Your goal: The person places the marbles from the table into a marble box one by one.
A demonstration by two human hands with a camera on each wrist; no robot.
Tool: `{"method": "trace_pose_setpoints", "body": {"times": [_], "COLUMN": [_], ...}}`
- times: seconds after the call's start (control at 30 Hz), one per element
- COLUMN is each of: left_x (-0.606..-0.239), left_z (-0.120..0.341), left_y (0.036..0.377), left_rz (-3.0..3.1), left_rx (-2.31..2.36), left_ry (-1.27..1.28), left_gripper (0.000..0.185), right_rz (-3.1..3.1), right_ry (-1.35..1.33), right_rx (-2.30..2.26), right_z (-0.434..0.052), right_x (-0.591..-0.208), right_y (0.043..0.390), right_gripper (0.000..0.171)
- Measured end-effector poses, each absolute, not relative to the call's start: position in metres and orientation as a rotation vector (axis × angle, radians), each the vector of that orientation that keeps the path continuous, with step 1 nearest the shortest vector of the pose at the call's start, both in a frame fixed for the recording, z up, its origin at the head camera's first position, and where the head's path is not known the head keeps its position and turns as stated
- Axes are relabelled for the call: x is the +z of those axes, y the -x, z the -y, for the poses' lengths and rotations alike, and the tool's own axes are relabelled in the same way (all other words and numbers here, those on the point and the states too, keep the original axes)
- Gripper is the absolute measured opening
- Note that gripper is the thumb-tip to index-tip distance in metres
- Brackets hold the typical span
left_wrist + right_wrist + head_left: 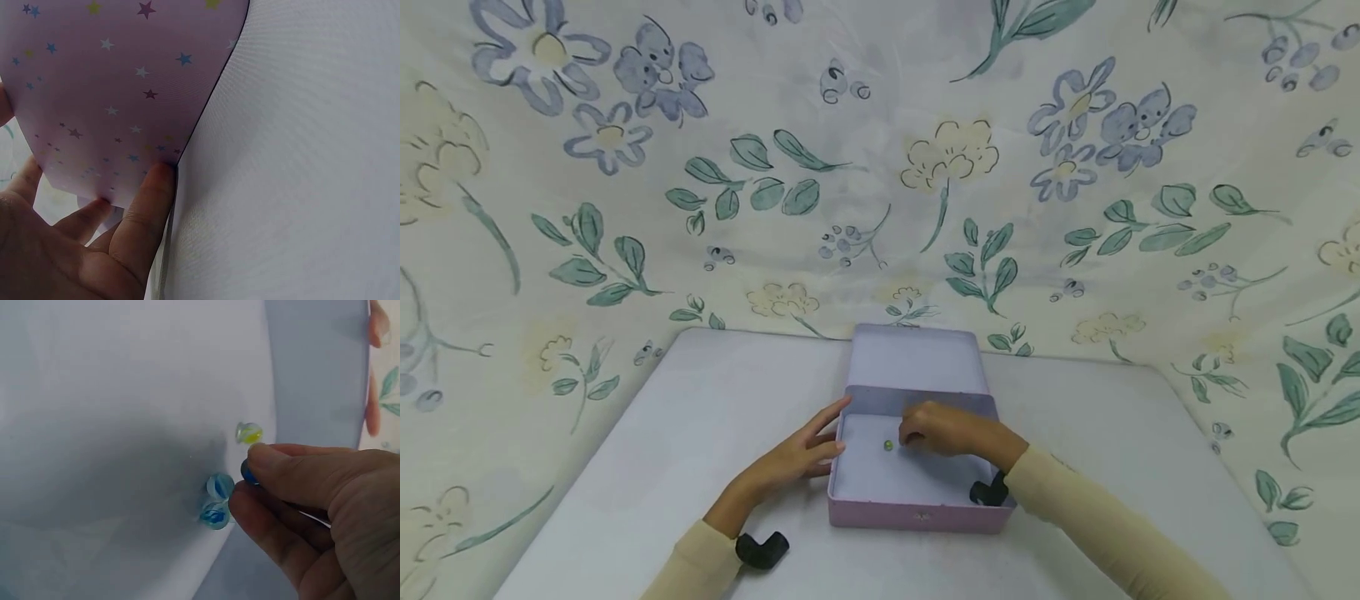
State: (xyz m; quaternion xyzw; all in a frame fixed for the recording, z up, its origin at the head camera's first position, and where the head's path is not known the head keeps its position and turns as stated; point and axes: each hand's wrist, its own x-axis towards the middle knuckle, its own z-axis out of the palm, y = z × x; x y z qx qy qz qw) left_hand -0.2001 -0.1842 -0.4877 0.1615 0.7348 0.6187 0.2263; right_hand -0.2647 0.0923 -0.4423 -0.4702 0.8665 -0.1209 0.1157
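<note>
A lilac box [917, 517] with an open hinged lid [917, 358] stands on the white table; its outer wall [125, 94] carries small stars. My right hand [951, 429] is inside it, pinching a dark blue marble [248, 472] between thumb and finger, just above or at the box floor; I cannot tell which. Two clear-and-blue glass marbles [215, 515] lie touching beside the fingertips. A yellow-green marble [888, 446] lies a little apart, left of this hand in the head view. My left hand [793, 458], fingers spread, touches the box's left side.
The white table [722, 392] surrounds the box. Behind it hangs a floral cloth [880, 167]. Black wrist devices [763, 551] show at both sleeves, the right one over the box's front right corner.
</note>
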Motion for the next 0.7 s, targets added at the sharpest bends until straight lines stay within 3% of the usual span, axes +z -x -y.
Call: {"method": "trace_pose_setpoints", "body": {"times": [0.7], "left_x": [-0.49], "left_z": [0.183], "left_y": [0.201], "left_rz": [-2.051], "left_rx": [1.693], "left_ry": [-0.446], "left_gripper": [0.069], "right_rz": [-2.519], "right_ry": [1.346], "right_rx": [-0.348], "right_z": [-0.096], "right_x": [-0.456], "right_y": [0.263], "right_gripper": [0.013]}}
